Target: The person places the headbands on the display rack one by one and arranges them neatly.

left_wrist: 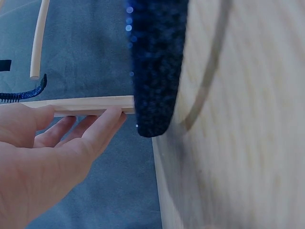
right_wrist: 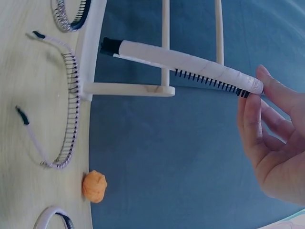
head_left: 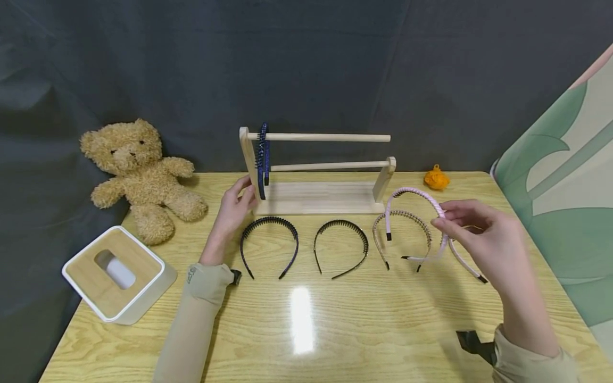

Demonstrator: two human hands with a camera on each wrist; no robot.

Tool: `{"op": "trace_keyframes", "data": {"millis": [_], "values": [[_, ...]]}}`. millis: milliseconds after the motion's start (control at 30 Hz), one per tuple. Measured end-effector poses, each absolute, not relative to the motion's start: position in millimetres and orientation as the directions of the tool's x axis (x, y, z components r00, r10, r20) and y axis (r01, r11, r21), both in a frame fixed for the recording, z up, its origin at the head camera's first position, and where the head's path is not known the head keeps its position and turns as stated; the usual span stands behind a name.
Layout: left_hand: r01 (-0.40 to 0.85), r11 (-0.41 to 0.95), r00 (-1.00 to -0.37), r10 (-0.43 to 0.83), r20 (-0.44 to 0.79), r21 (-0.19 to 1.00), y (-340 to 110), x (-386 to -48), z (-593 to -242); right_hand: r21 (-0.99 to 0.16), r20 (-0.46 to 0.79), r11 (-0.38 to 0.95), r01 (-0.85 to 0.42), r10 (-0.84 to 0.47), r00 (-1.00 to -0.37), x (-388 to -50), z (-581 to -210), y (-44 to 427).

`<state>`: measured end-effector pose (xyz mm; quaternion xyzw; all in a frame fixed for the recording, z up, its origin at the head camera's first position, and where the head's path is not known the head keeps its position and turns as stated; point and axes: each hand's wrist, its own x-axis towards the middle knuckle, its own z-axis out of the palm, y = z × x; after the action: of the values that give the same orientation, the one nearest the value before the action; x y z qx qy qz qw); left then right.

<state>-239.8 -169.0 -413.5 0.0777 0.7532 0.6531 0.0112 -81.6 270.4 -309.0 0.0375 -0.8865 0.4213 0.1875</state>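
Note:
In my right hand (head_left: 483, 234) I pinch a pale pink headband (head_left: 415, 191) between thumb and fingers, raised above the table; small black teeth line its inner side in the right wrist view. My left hand (head_left: 235, 201) grips the left upright of a wooden rack (head_left: 318, 198), thumb on one side and fingers on the other. A glittery dark blue headband (head_left: 261, 159) hangs over the rack's upper rod near that upright. Along the table in front lie a dark blue headband (head_left: 270, 219), a black one (head_left: 342, 222), a beaded one (head_left: 404, 214) and pale pink ones (head_left: 466, 263), partly hidden.
A teddy bear (head_left: 143, 175) sits at the back left, with a white tissue box with a wooden top (head_left: 81, 279) in front of it. An orange ball-like item (head_left: 436, 178) lies behind my right hand. Dark cloth (head_left: 330, 69) hangs behind the table.

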Motion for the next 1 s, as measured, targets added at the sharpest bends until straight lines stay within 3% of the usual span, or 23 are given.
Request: {"op": "trace_keyframes", "data": {"millis": [400, 1000], "values": [[0.107, 0.132, -0.987, 0.131, 0.090, 0.985, -169.3, -240.7, -413.8, -0.790, 0.375, 0.575, -0.212, 0.180, -0.909, -94.4, -299.9, 257.6], [0.097, 0.143, -0.988, 0.136, 0.077, 0.985, -170.8, -241.8, -415.6, -0.814, 0.431, 0.509, -0.280, 0.207, -0.878, -109.2, -288.2, 247.7]]}}
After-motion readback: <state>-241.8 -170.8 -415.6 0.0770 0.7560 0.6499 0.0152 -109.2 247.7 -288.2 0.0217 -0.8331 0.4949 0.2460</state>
